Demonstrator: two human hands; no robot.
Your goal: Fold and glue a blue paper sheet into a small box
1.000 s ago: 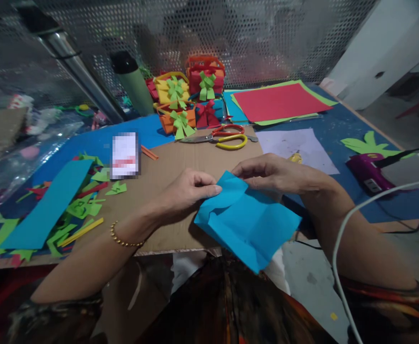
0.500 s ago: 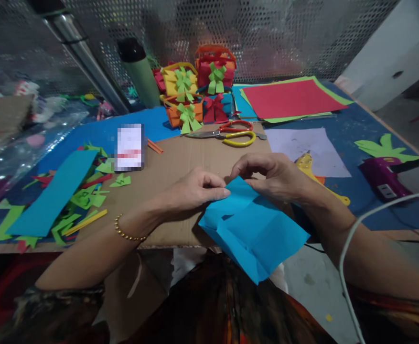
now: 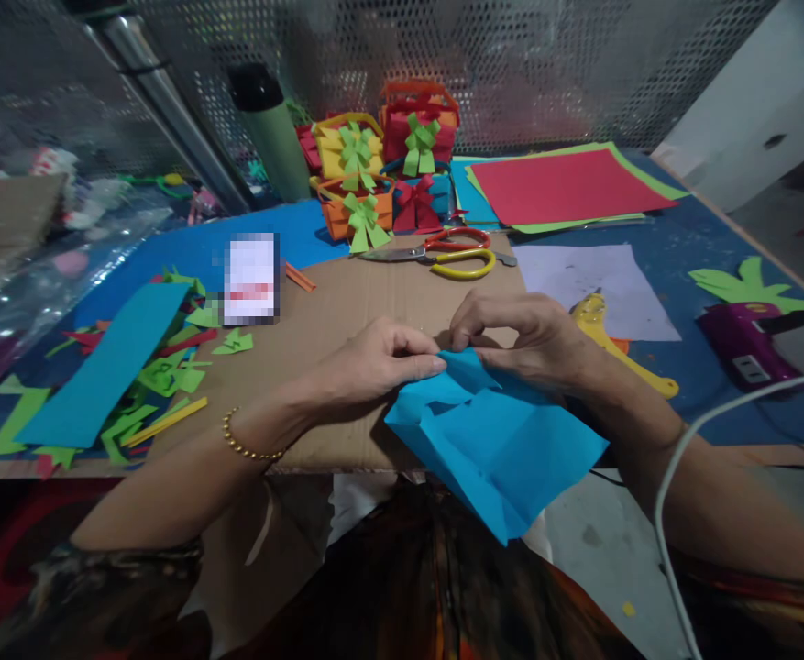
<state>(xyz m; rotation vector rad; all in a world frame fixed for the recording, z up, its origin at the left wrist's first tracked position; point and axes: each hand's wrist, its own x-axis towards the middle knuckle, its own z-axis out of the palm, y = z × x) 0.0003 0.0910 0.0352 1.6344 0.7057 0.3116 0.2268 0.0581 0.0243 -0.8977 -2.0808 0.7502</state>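
Observation:
A creased sheet of blue paper (image 3: 504,449) is held between my two hands at the table's front edge, its lower corner hanging over my lap. My left hand (image 3: 391,362) pinches the upper left edge between thumb and fingers. At the top corner my right hand (image 3: 522,339) is closed on the same paper, thumb against bent fingers. The folded corner at the fingertips is partly hidden by them. Beyond the hands lie scissors (image 3: 463,265) with red and yellow handles. Right of my right hand is a yellow-handled glue gun or similar tool (image 3: 594,335), partly behind my forearm.
Small paper bags with bows (image 3: 364,220) stand at the back beside a green bottle (image 3: 274,137). Stacked coloured sheets (image 3: 573,188) lie back right. Paper scraps (image 3: 168,371) and a blue strip (image 3: 109,367) are at left. A purple device (image 3: 742,344) and a white cable (image 3: 677,458) are at right.
The top corner of the blue paper has bent down under my fingertips, where it stood up as a point before. My hands stay closed on it; the view has shifted slightly.

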